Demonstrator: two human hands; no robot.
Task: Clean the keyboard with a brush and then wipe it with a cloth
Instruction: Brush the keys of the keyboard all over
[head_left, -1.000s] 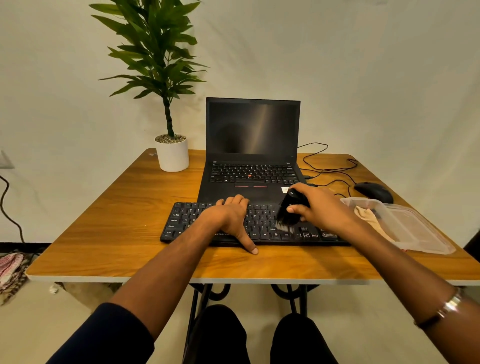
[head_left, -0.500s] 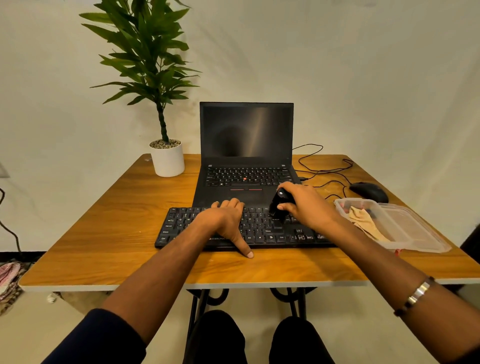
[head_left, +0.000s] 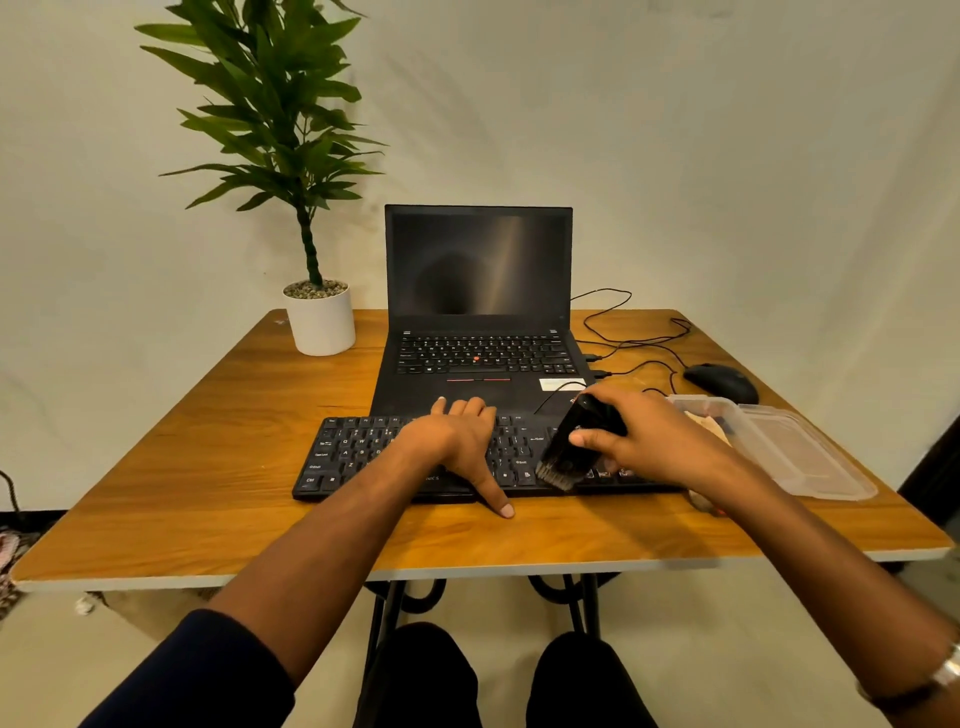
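A black external keyboard (head_left: 353, 457) lies on the wooden table (head_left: 208, 467) in front of a laptop. My left hand (head_left: 457, 441) rests flat on its middle keys, thumb hanging over the front edge. My right hand (head_left: 649, 441) grips a black brush (head_left: 571, 447), tilted so its bristles touch the lower right rows of keys. A beige cloth (head_left: 701, 420) lies inside a clear plastic container (head_left: 789, 452) just right of the keyboard, mostly hidden by my right hand.
An open black laptop (head_left: 478, 312) stands behind the keyboard, screen dark. A potted plant (head_left: 319, 317) sits at the back left. A black mouse (head_left: 722, 382) and loose cables (head_left: 639, 343) lie at the back right.
The brush has swept from the keyboard's upper rows back down toward the front right rows. My left hand has stayed on the middle keys.
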